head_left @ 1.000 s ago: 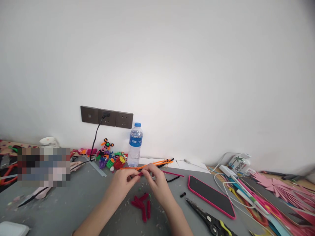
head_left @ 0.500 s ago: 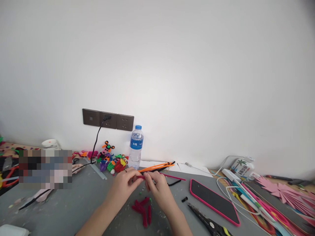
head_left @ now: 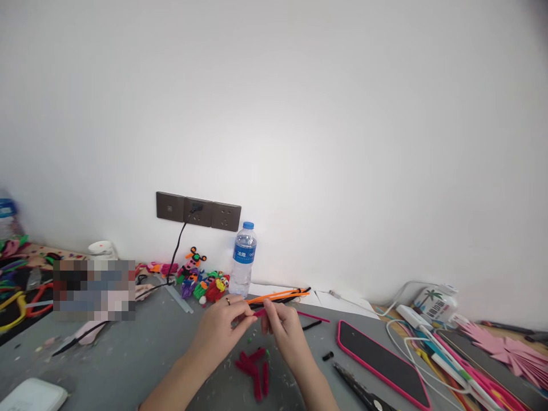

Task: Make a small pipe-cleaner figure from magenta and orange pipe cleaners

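Between my two hands runs a magenta pipe cleaner (head_left: 314,317), its long end sticking out to the right behind my right hand. My left hand (head_left: 222,328), with a dark ring on one finger, pinches it near its left end. The thumb and fingers of my right hand (head_left: 282,326) are closed on it just beside. Below the hands, several short magenta pipe cleaner pieces (head_left: 256,374) lie on the grey table mat (head_left: 171,354). Orange pipe cleaners (head_left: 280,296) and a black pipe cleaner (head_left: 311,325) lie behind my hands.
Behind stand a water bottle (head_left: 244,260) and several pipe cleaner figures (head_left: 205,282). At right lie a pink-edged phone (head_left: 383,362), black scissors (head_left: 357,388) and white cables (head_left: 396,342). At left is a black cord (head_left: 77,341) and a white case (head_left: 34,395).
The camera view has turned slightly left, so things appear farther right. Both hands keep their pinch on the magenta pipe cleaner; a small gap now shows between their fingertips.
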Motion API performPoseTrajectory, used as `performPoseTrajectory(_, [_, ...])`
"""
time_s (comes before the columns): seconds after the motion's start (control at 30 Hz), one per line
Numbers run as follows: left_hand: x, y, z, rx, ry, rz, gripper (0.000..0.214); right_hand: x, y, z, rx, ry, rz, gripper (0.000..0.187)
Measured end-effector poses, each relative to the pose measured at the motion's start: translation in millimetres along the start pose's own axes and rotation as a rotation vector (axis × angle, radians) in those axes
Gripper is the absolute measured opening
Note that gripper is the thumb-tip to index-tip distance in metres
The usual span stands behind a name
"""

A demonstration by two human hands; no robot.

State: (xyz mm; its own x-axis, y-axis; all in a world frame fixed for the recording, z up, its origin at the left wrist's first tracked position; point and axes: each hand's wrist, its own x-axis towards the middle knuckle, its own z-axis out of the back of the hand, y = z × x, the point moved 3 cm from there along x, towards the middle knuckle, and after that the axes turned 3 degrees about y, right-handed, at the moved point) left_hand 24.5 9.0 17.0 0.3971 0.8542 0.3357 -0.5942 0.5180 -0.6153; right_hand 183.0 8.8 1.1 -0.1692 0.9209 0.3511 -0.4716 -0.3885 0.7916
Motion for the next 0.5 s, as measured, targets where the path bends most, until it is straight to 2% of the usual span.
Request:
performPoseTrajectory(0.13, [-1.8,3.6,0.5,0.006,0.118,0.074,0.025,6.9,-21.2,12.8,-0.042,-0.164,-0.041,0.038])
performPoseTrajectory(0.23, [-4.6,1.7,-3.7,0.014,0.242,0.033,0.02,8.9,-39.8,16.8,-0.132,-0.217,-0.098,0.014])
performPoseTrajectory(0.27, [-5.5,1.0,-5.4,0.019,0.265,0.02,0.019,8.5,-44.4,16.3,-0.191,-0.218,-0.127,0.012])
performPoseTrajectory(0.4, [-6.8,1.8,-10.4,0.02,0.317,-0.003,0.02,5.9,-49.6,11.1,-0.413,-0.156,-0.196,0.029])
performPoseTrajectory(0.5, [-6.8,5.9,-11.8,0.022,0.338,0.0,0.021,5.0,-49.5,14.6,-0.51,-0.184,-0.243,0.034])
